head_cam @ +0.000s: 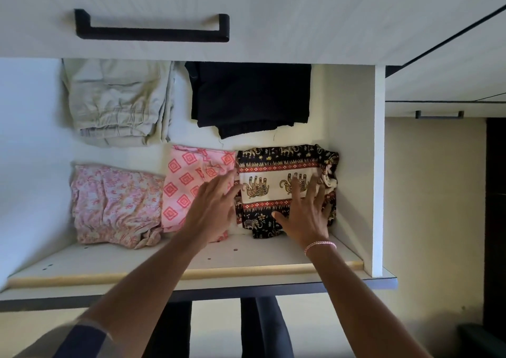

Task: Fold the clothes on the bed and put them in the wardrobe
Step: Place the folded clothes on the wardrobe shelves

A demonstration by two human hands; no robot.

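A folded elephant-print garment (271, 166) in black, cream and red lies at the right end of the wardrobe shelf (246, 253). My right hand (306, 212) lies on it with fingers spread and straight. My left hand (213, 207) reaches in beside it, fingers straight, over the edge where this garment meets a folded pink diamond-print piece (186, 177). A pink floral folded piece (115, 201) sits further left. Behind them lie folded beige trousers (117, 100) and a folded black garment (252, 94).
A drawer front with a black handle (152, 30) overhangs the shelf above. The white side panel (379, 166) closes the compartment on the right. The shelf's front strip is bare wood-edged board. My legs show below the shelf.
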